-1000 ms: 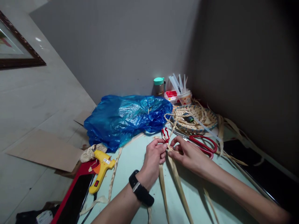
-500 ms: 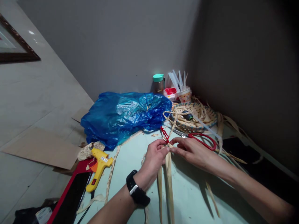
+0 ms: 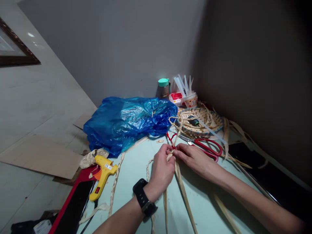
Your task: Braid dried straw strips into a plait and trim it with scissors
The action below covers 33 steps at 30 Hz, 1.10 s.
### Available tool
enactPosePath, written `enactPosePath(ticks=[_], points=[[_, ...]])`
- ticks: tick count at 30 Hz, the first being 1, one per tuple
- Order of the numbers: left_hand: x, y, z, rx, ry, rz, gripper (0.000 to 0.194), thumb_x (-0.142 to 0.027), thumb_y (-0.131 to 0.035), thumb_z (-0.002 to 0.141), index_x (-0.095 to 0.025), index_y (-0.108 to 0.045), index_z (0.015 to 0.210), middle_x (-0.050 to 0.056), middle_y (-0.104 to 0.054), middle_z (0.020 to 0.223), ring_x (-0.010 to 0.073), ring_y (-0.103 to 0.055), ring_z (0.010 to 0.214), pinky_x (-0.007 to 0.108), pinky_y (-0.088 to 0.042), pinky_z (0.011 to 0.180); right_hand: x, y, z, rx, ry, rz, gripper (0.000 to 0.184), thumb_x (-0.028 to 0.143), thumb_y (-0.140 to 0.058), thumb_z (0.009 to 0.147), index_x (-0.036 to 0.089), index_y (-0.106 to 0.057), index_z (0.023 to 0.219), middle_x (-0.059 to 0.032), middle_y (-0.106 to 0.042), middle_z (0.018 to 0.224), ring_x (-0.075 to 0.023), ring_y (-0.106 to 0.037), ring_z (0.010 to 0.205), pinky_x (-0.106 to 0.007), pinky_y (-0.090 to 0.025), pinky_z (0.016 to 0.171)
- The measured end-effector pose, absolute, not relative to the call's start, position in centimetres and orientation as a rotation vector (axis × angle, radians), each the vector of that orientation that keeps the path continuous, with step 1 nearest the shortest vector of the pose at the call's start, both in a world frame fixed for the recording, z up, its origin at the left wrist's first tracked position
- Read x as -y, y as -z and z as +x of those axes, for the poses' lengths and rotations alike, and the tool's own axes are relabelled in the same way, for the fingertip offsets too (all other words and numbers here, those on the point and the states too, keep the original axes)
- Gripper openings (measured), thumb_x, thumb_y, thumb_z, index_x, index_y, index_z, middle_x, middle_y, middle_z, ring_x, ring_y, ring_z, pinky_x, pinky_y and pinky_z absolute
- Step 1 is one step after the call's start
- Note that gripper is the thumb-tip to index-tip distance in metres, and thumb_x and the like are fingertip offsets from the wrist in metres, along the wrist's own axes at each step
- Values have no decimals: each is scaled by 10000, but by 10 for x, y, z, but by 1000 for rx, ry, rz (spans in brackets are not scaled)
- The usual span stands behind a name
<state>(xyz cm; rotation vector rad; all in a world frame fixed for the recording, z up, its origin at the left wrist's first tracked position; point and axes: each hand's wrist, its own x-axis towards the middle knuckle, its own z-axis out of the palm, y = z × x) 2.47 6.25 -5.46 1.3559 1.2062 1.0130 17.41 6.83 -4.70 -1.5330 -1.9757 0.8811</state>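
My left hand [image 3: 162, 169], with a black watch on the wrist, and my right hand [image 3: 192, 157] meet over the pale green table [image 3: 136, 169]. Both pinch the top of long tan straw strips [image 3: 184, 191] that trail toward me. A small red clip [image 3: 170, 139] sits at the far end of the strips, just beyond my fingertips. The pinched spot itself is hidden by my fingers.
Red scissors [image 3: 207, 148] lie just right of my hands. Behind them sit a woven basket [image 3: 202, 122], a cup of glue sticks [image 3: 189, 97] and a green-lidded jar [image 3: 163, 87]. A blue plastic bag [image 3: 126, 122] fills the left rear. A yellow glue gun [image 3: 102, 177] lies at the left edge.
My hands stayed pinched together on the strips. The strips hanging toward me swung from close together to spread apart, and my left hand rolled over them.
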Motion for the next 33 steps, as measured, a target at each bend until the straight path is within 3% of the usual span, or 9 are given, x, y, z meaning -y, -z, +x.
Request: enactPosePath(ticks=[7, 12, 16, 23, 26, 29, 33], points=[[-67, 48, 19, -1268, -981, 1520, 62, -154, -607, 757, -214, -623, 761, 12, -618, 703, 183, -551, 686, 258, -393, 664, -74, 55, 176, 1847, -902, -1471, 290, 400, -469, 863, 182, -575, 704, -16, -587, 646, -167, -506, 620, -271, -321, 553], [-66, 38, 17, -1353, -927, 1677, 123, -172, -557, 794, -206, -614, 691, 25, -626, 654, 191, -546, 633, 275, -365, 633, -70, 55, 174, 1757, -907, -1444, 218, 345, -512, 837, 198, -560, 684, -4, -601, 594, -171, -533, 591, -275, -339, 574], [-50, 34, 25, -1396, -905, 1836, 128, -190, -542, 838, -219, -652, 778, 72, -659, 796, 228, -557, 733, 315, -360, 698, -70, 55, 175, 1691, -1033, -1370, 211, 330, -497, 838, 192, -590, 709, -10, -656, 636, -174, -592, 617, -273, -405, 614], [-17, 33, 37, -1431, -699, 2327, 309, -164, -446, 904, -174, -648, 1138, 165, -661, 1036, 298, -591, 884, 388, -373, 767, -71, 51, 174, 1542, -1224, -1293, 252, 412, -557, 772, 179, -594, 685, 4, -582, 613, -154, -518, 589, -261, -378, 556], [-19, 28, 37, -1294, -699, 2309, 215, -276, -499, 913, -199, -691, 970, 153, -655, 1038, 300, -574, 914, 390, -369, 795, -70, 51, 173, 1461, -1312, -1267, 260, 431, -553, 749, 180, -570, 684, 4, -571, 602, -141, -500, 556, -255, -371, 535], [-37, 24, 30, -1324, -900, 1898, 255, -289, -506, 903, -212, -610, 683, 81, -596, 808, 235, -513, 794, 351, -352, 773, -68, 49, 172, 1419, -1341, -1257, 237, 408, -539, 757, 181, -575, 699, 12, -557, 578, -130, -469, 519, -250, -344, 513], [-62, 27, 21, -1254, -923, 1456, 232, -311, -589, 835, -196, -533, 641, 28, -525, 696, 181, -459, 692, 288, -360, 668, -66, 46, 172, 1446, -1351, -1259, 214, 352, -504, 793, 175, -605, 725, -10, -612, 591, -143, -503, 526, -256, -360, 519]])
